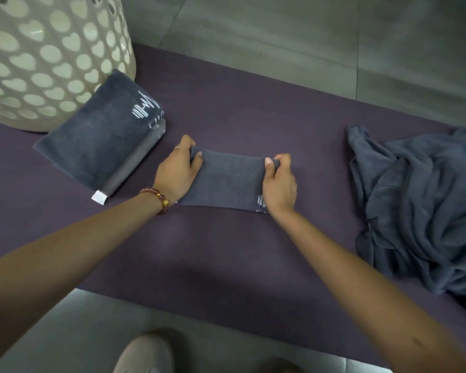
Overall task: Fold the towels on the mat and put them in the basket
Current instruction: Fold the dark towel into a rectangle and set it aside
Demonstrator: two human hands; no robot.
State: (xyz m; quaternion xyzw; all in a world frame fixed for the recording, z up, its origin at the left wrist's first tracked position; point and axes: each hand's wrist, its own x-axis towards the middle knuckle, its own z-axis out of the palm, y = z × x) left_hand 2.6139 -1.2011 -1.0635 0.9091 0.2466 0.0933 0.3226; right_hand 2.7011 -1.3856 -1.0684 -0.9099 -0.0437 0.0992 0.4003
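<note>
Fingers (281,159), left hand (178,172), right hand (279,184): pinching upper corners of towel (226,181), mid-frame. Mid-fold; next, probably draw corners to lower edge.

- Bracelet (156,199) on the left wrist: dark red beads, with some gold ones.
- Thin ring (177,147) on a finger of the left grip (179,170).

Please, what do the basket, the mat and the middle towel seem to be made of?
The basket: probably moulded plastic, cream, smooth with slight sheen; regular oval and heart cut-outs. The mat: likely foam or rubber, matte purple, finely ribbed surface. The middle towel: soft cloth, perhaps microfibre, dark grey, matte; it bends and creases.
</note>
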